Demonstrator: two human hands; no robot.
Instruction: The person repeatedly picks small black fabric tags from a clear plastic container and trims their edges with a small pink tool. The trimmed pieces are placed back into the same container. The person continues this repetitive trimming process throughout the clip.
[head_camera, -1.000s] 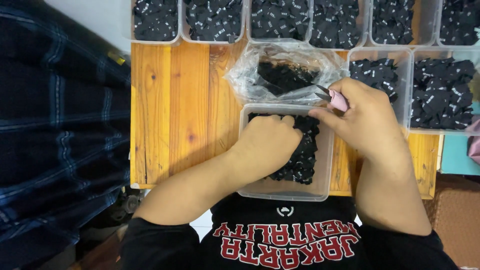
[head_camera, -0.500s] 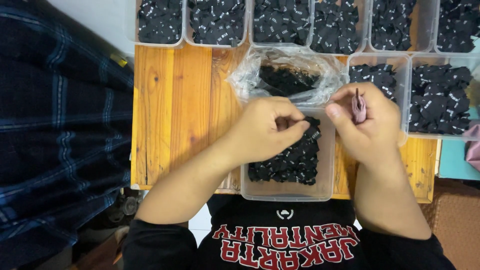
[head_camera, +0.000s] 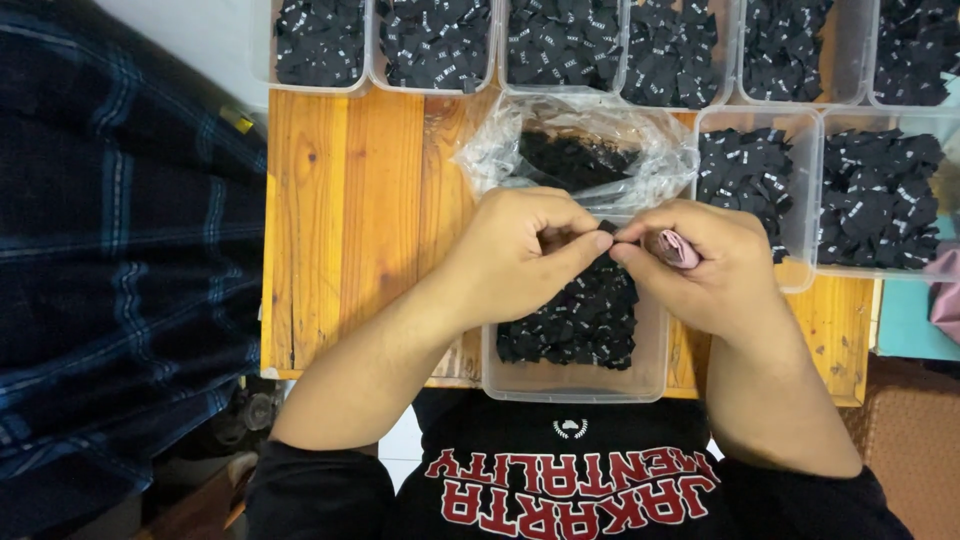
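Counts: 9 clear tubs of black fabric labels, 6 in the back row (head_camera: 560, 50), 2 right of the crumpled plastic bag (head_camera: 580, 150), 1 front tub (head_camera: 575, 375) just below that bag. 1 wooden table (head_camera: 350, 220); dark plaid cloth (head_camera: 110, 260) off its left edge. Left hand (head_camera: 520, 255) and right hand (head_camera: 700, 265) meet over the front tub, fingertips pinched shut on 1 small black label (head_camera: 606, 228). Right hand also clamps a pink-handled tool (head_camera: 678, 248). Hands cover the front tub's upper part.

The person wears a black short-sleeved shirt (head_camera: 570, 490) with red-and-white chest lettering.
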